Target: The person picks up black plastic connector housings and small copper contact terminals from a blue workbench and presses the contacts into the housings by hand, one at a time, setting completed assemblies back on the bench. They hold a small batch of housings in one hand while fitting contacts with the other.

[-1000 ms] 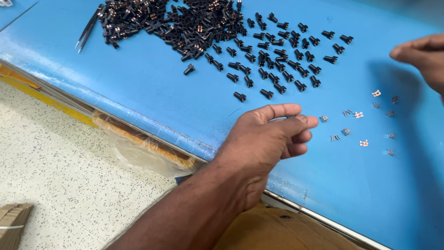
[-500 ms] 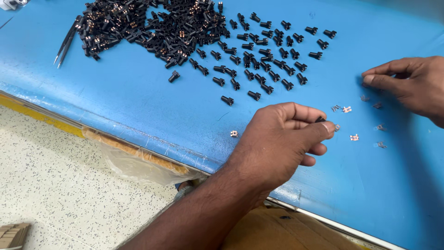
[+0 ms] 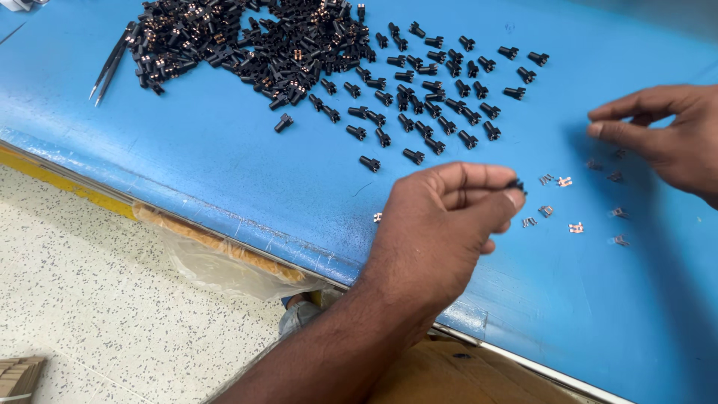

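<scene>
My left hand (image 3: 441,224) hovers over the blue table (image 3: 224,172) and pinches a small black plastic part (image 3: 514,183) between thumb and fingertips. Just right of it lie several tiny metal clips (image 3: 576,227). My right hand (image 3: 666,135) rests at the right edge above those clips. Its thumb and forefinger are stretched out, slightly apart, and nothing shows between them. One stray clip (image 3: 378,218) lies left of my left hand. Loose black parts (image 3: 426,97) spread out from a big pile (image 3: 247,45) at the back.
Dark tweezers (image 3: 108,63) lie left of the pile. Clear plastic sheeting (image 3: 217,254) hangs below the table's front edge. Beneath my forearm sits a cardboard box (image 3: 449,374), and speckled floor (image 3: 75,299) shows at lower left.
My left hand has shifted a little to the right and now pinches a black part at its fingertips. My right hand has come in from the right edge towards the metal clips.
</scene>
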The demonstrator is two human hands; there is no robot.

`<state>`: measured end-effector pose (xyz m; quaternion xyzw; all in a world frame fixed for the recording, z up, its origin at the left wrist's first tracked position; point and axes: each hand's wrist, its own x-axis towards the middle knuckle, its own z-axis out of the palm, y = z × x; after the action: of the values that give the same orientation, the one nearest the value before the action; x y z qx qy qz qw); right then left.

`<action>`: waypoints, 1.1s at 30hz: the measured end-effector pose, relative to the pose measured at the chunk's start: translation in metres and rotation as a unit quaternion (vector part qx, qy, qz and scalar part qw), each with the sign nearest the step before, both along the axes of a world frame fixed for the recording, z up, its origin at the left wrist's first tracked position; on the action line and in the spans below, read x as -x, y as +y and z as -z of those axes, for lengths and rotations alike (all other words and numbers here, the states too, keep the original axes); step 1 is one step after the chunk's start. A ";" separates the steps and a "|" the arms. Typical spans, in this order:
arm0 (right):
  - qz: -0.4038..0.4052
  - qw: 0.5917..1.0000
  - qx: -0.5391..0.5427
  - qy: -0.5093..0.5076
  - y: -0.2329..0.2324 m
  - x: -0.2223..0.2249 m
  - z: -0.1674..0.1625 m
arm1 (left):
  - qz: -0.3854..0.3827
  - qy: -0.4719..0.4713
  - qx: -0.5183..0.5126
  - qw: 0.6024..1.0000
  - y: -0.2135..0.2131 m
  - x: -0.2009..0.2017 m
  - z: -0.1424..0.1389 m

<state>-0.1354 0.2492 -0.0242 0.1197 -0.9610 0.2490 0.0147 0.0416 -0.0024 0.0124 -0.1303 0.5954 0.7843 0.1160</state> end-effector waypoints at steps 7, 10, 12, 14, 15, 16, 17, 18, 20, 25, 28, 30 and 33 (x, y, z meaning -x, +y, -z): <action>-0.124 0.913 0.381 -0.083 -0.046 -0.065 -0.036 | -0.052 0.014 -0.015 0.998 -0.005 0.009 -0.005; -0.086 0.897 0.405 -0.154 -0.059 -0.087 -0.030 | -0.045 0.022 -0.012 0.999 -0.005 0.010 -0.002; -0.059 0.900 0.384 -0.198 -0.062 -0.090 -0.026 | -0.034 0.028 0.003 0.999 -0.006 0.009 0.002; -0.038 0.916 0.334 -0.222 -0.055 -0.090 -0.024 | -0.011 0.030 0.025 0.999 -0.010 0.007 0.004; -0.057 0.914 0.321 -0.240 -0.051 -0.089 -0.022 | 0.016 0.029 0.061 0.998 -0.012 0.005 0.005; -0.077 0.913 0.308 -0.258 -0.046 -0.088 -0.022 | 0.041 0.029 0.097 0.994 -0.014 0.003 0.006; -0.097 0.910 0.294 -0.276 -0.041 -0.087 -0.020 | 0.067 0.029 0.133 0.988 -0.016 0.000 0.007; -0.120 0.916 0.252 -0.289 -0.037 -0.087 -0.019 | 0.092 0.028 0.155 0.983 -0.017 -0.002 0.007; -0.170 0.922 0.186 -0.293 -0.031 -0.082 -0.017 | 0.139 0.024 0.201 0.969 -0.019 -0.005 0.006; -0.094 0.976 0.153 -0.122 -0.035 -0.038 -0.016 | 0.018 0.129 0.212 0.968 -0.018 0.007 -0.003; -0.013 0.989 0.132 -0.058 -0.039 -0.012 -0.010 | -0.023 0.191 0.148 0.970 -0.017 0.016 -0.014; -0.034 0.990 0.132 -0.041 -0.054 -0.001 0.002 | -0.023 0.207 0.161 0.965 -0.018 0.020 -0.024; -0.046 0.992 0.119 -0.008 -0.066 0.010 0.010 | -0.001 0.324 0.239 0.915 -0.023 0.042 -0.039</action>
<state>-0.1452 0.1831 -0.0344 0.1595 -0.9180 0.3630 0.0092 0.0001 -0.0251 0.0517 0.1067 0.7699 0.6179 -0.1186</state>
